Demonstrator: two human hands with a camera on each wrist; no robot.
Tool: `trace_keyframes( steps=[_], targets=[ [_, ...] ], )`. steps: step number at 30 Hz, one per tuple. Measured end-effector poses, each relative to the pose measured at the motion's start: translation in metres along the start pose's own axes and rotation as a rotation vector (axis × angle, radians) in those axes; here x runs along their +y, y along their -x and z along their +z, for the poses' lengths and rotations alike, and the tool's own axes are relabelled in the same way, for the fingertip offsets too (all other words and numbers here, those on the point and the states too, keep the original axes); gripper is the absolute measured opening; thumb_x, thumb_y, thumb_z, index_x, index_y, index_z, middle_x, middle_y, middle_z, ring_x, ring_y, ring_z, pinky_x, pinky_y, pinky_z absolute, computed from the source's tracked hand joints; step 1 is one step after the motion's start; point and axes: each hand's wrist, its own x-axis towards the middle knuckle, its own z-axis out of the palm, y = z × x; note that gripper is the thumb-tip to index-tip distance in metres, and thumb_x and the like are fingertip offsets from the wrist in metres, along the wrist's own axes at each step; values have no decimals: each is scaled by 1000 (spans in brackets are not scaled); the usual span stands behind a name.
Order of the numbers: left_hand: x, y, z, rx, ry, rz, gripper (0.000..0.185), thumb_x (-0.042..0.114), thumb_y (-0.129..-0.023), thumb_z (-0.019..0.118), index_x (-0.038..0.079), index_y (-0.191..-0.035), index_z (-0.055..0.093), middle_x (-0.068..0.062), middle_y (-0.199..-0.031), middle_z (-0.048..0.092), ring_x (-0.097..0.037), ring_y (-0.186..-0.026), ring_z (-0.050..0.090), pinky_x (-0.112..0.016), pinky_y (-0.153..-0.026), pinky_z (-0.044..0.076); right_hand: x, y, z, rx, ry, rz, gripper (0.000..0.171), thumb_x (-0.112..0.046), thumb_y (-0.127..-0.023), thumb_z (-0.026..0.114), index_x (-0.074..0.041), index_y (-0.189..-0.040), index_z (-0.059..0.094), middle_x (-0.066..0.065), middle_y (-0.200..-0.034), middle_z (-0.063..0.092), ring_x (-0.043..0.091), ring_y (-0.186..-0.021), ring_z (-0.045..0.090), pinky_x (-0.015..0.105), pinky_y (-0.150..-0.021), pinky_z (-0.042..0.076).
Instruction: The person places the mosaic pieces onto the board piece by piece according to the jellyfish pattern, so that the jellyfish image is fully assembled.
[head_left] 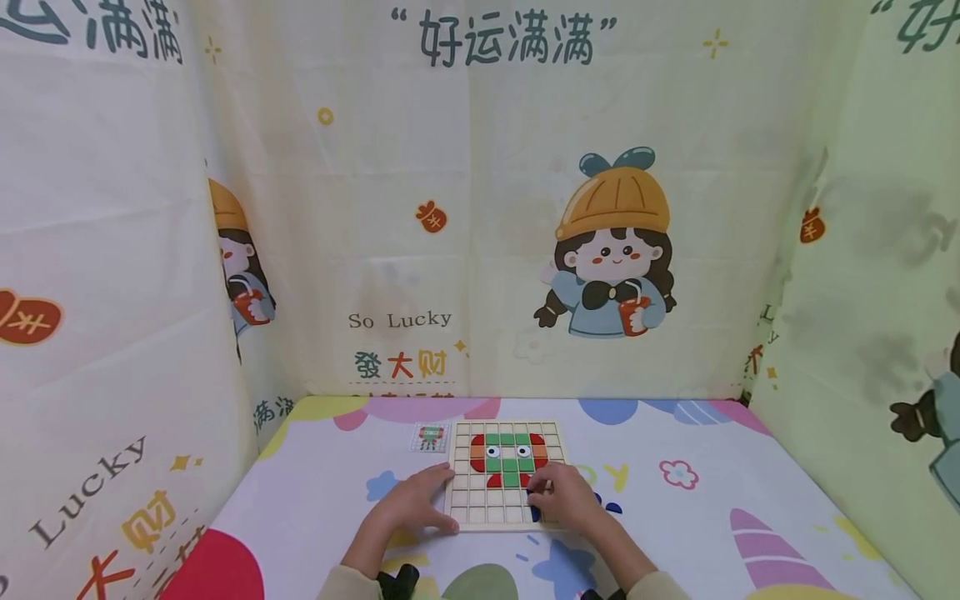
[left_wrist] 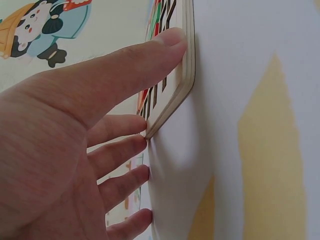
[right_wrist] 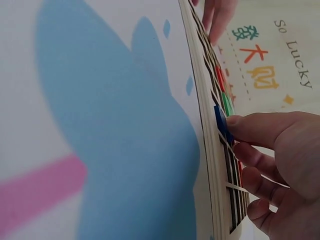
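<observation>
From the head view, a wooden grid board [head_left: 506, 475] lies flat on the table [head_left: 675, 517], near the front edge; red and green square tiles [head_left: 510, 457] with two little eyes fill part of the top and middle, so the picture looks partly made; most of the squares at the sides and the bottom rows look bare, so I think a lot is left. A small picture card [head_left: 430, 437] lies just beside the board's top left corner. The left hand [head_left: 415, 500] rests flat at the board's left edge; the right hand [head_left: 564, 496] sits on the lower right part, with a blue tile [head_left: 534, 511] peeking out under it.

From the left wrist view, the left fingers are spread and mostly straight; the thumb [left_wrist: 150, 57] presses the board's thin, smooth, layered wooden edge [left_wrist: 186, 75]; the cloth on the table is smooth and printed.

From the right wrist view, the right fingers [right_wrist: 250, 127] pinch the small, flat, shiny blue tile [right_wrist: 220, 122] just over the board's thin wooden slats.
</observation>
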Motion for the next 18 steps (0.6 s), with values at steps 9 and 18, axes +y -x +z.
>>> trace_keyframes(
  steps=[9, 18],
  targets=[
    [0, 1, 0, 3, -1, -4, 85, 43, -64, 79, 13, -135, 44, -7, -146, 37, -36, -134, 32, -59, -105, 30, 9, 5, -13, 60, -61, -37, 8, -18, -80, 69, -18, -87, 71, -8, -79, 58, 9, -64, 46, 17, -51, 40],
    [0, 0, 1, 7, -13, 24, 85, 43, -65, 79, 10, -135, 43, -8, -145, 37, -36, -133, 33, -56, -106, 30, 51, 21, -50, 75, -36, -9, 11, -7, -77, 69, -14, -85, 70, -4, -79, 61, 8, -60, 43, 18, -48, 39]
  ],
)
